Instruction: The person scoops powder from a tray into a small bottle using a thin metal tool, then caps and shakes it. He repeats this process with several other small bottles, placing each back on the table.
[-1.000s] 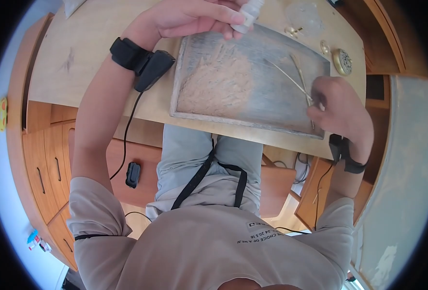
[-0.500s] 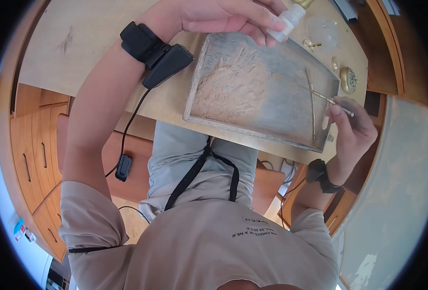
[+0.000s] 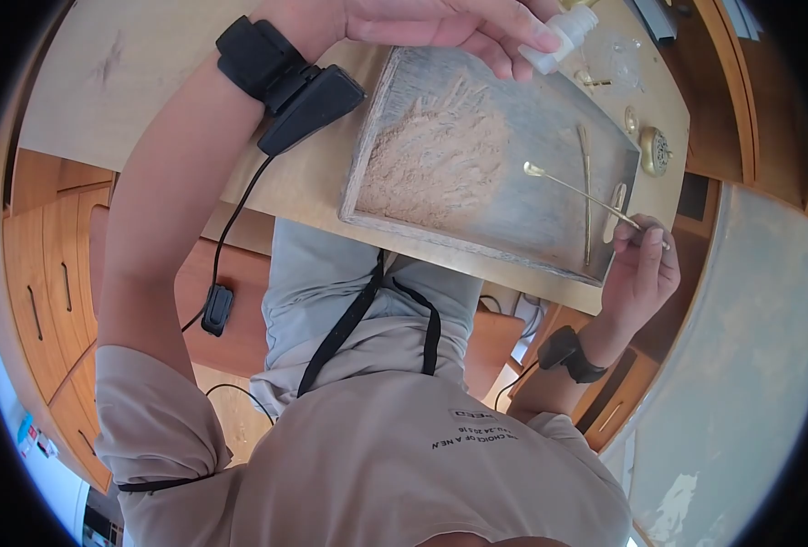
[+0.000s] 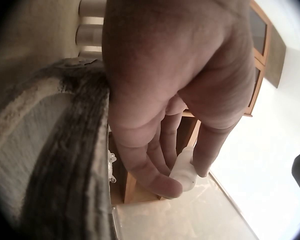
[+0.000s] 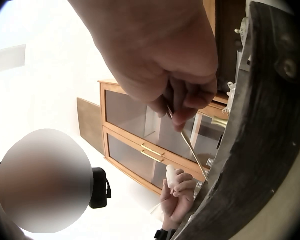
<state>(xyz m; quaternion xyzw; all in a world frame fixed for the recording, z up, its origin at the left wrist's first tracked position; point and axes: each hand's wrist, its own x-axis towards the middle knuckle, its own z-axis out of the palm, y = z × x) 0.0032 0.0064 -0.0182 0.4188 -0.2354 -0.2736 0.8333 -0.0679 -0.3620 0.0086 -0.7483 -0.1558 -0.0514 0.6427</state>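
Note:
My left hand (image 3: 459, 23) pinches a small white bottle (image 3: 559, 41) between thumb and fingers above the tray's far edge. The same bottle (image 4: 184, 170) shows at the fingertips in the left wrist view. The bottle's neck points up and to the right, with no cap seen on it. In my right hand (image 3: 641, 273) is a thin gold spoon (image 3: 586, 195), gripped near its end, its small scoop pointing left over the tray (image 3: 477, 251). Tan powder (image 3: 436, 164) covers the tray's left part. A thin gold stick (image 3: 587, 201) and a short flat pale piece (image 3: 615, 210) lie at its right.
Beyond the tray's right side stand a round gold pierced piece (image 3: 655, 150), a small gold ring-like item (image 3: 631, 118) and a clear glass item (image 3: 618, 62). Wooden shelves (image 3: 709, 82) rise at the right. A black cable (image 3: 231, 232) hangs from the left wrist camera.
The right hand has drawn back from over the tray to its near right corner, and the spoon's scoop now points left. The left hand with the bottle has moved right.

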